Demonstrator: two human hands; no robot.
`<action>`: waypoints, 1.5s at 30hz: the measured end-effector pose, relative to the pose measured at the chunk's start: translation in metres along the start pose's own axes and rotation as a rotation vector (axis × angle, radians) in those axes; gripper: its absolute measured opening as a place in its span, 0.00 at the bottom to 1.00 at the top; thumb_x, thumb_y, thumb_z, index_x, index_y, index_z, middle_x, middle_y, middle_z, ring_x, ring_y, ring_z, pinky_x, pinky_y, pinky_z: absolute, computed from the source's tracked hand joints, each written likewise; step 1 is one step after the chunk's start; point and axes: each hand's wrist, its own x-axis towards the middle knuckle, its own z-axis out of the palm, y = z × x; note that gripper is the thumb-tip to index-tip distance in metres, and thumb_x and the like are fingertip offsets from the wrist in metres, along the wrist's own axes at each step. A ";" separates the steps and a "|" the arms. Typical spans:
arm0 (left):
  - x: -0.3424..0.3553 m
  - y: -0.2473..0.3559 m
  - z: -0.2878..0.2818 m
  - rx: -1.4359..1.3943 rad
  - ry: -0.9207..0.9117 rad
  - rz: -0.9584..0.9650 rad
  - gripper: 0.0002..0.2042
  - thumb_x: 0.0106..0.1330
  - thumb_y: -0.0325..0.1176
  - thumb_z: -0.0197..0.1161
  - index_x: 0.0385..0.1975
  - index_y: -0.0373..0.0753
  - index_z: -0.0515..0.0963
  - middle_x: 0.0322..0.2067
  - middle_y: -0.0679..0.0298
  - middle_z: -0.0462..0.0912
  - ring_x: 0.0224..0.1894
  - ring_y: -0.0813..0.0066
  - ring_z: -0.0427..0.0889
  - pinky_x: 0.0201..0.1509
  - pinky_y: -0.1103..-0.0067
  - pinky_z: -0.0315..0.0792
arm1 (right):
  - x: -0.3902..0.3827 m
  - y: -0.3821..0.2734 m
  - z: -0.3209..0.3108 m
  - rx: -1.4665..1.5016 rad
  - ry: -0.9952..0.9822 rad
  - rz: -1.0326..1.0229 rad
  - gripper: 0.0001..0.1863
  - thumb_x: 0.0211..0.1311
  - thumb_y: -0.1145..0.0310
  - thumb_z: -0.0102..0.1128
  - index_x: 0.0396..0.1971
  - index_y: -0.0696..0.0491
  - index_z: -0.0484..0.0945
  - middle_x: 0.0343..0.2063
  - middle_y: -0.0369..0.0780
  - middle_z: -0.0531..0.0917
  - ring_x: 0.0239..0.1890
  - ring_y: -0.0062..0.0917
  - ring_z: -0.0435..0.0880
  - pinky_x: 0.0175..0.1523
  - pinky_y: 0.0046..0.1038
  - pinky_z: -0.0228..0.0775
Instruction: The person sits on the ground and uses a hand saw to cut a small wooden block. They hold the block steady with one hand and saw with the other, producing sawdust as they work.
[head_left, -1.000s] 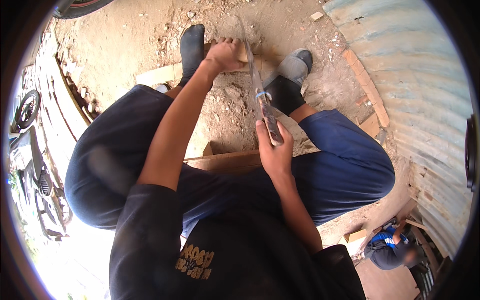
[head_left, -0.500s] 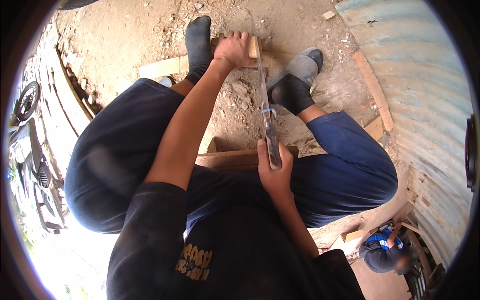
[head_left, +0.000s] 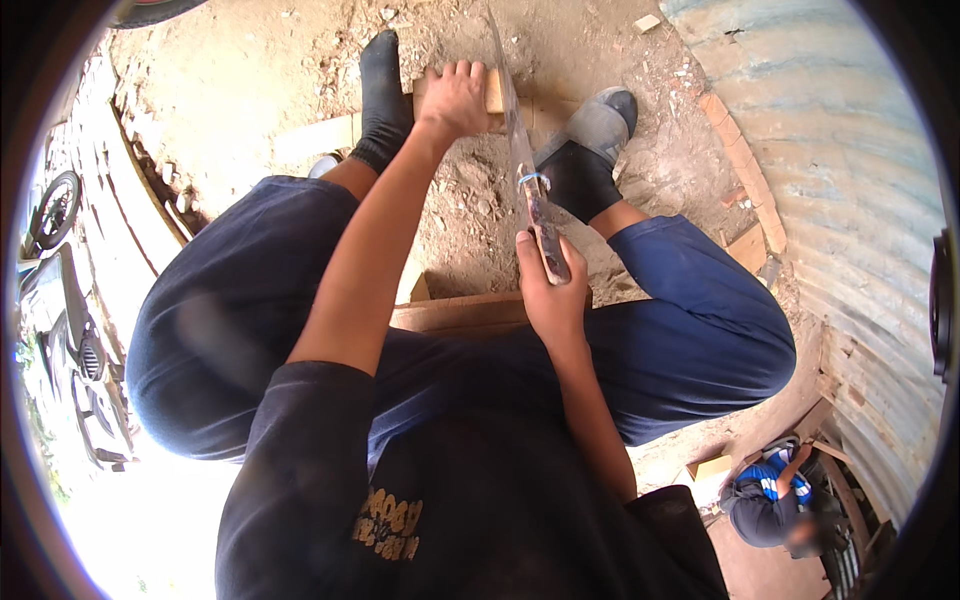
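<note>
The left hand (head_left: 454, 103) lies far, on a wood piece (head_left: 494, 92) left of the saw (head_left: 520, 150). Corrugated sheeting (head_left: 830, 200) stands at right.

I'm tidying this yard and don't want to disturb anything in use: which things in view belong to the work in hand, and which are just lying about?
In use:
long-bladed tool, gripped in the right hand
wood piece, under the left hand

Apparently just about:
motorcycle, far left
pale chunk on the ground, upper right
</note>
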 end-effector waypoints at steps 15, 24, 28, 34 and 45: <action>0.007 0.007 0.008 0.160 0.029 0.000 0.42 0.47 0.60 0.70 0.53 0.31 0.64 0.48 0.49 0.73 0.57 0.52 0.71 0.72 0.55 0.50 | -0.009 0.006 0.002 0.015 0.033 -0.089 0.10 0.65 0.69 0.59 0.26 0.58 0.74 0.15 0.37 0.70 0.19 0.17 0.65 0.27 0.28 0.59; 0.022 -0.011 -0.013 0.053 -0.118 0.098 0.45 0.48 0.63 0.68 0.54 0.29 0.63 0.52 0.48 0.74 0.57 0.54 0.74 0.60 0.67 0.71 | -0.011 0.025 0.007 -0.058 0.062 -0.190 0.13 0.65 0.69 0.59 0.23 0.57 0.71 0.15 0.36 0.69 0.19 0.17 0.65 0.26 0.28 0.57; 0.021 -0.005 -0.011 0.050 -0.094 0.110 0.41 0.47 0.57 0.70 0.50 0.29 0.65 0.50 0.48 0.74 0.56 0.53 0.75 0.58 0.67 0.73 | -0.005 0.026 0.006 0.016 0.030 -0.090 0.10 0.65 0.71 0.59 0.25 0.57 0.73 0.17 0.34 0.70 0.21 0.15 0.66 0.27 0.25 0.59; 0.027 -0.015 0.004 0.056 -0.068 0.115 0.41 0.46 0.56 0.69 0.52 0.30 0.65 0.49 0.48 0.75 0.54 0.53 0.75 0.57 0.62 0.71 | 0.014 0.015 0.015 -0.007 0.046 -0.134 0.11 0.64 0.70 0.60 0.24 0.57 0.72 0.15 0.39 0.70 0.18 0.20 0.66 0.26 0.29 0.59; 0.025 -0.007 0.004 0.020 -0.098 0.034 0.39 0.47 0.50 0.70 0.54 0.31 0.63 0.51 0.49 0.72 0.58 0.51 0.71 0.61 0.56 0.65 | -0.002 0.011 0.007 -0.064 0.039 -0.069 0.11 0.63 0.70 0.60 0.23 0.57 0.72 0.14 0.41 0.70 0.18 0.23 0.69 0.27 0.31 0.61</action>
